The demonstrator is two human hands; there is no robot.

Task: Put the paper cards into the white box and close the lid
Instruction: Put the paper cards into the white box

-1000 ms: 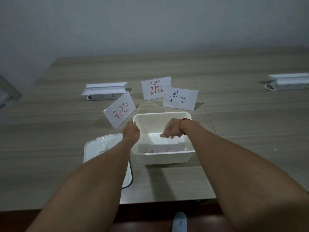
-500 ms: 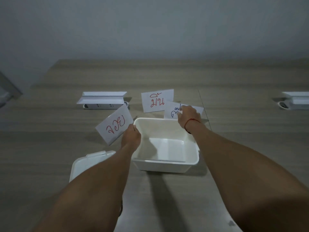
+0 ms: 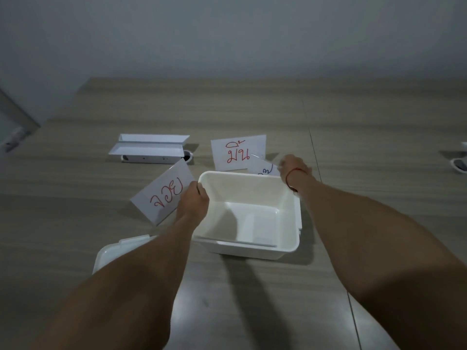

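Observation:
An open white box stands on the wooden table, with one card lying flat against its near inner wall. My left hand grips the box's left rim. Beside that hand, a card with red writing lies tilted on the table. Behind the box lies a second red-lettered card. My right hand is beyond the box's far right corner, pinching a card with blue writing whose left end is raised. The white lid lies at the near left, partly under my left forearm.
A white power strip with raised flaps sits at the back left of the table. Another white object shows at the right edge. A seam runs across the table right of the box.
My right hand left the inside of the box, reached behind it and took hold of the blue-lettered card, which now tilts up. My left hand stays on the rim.

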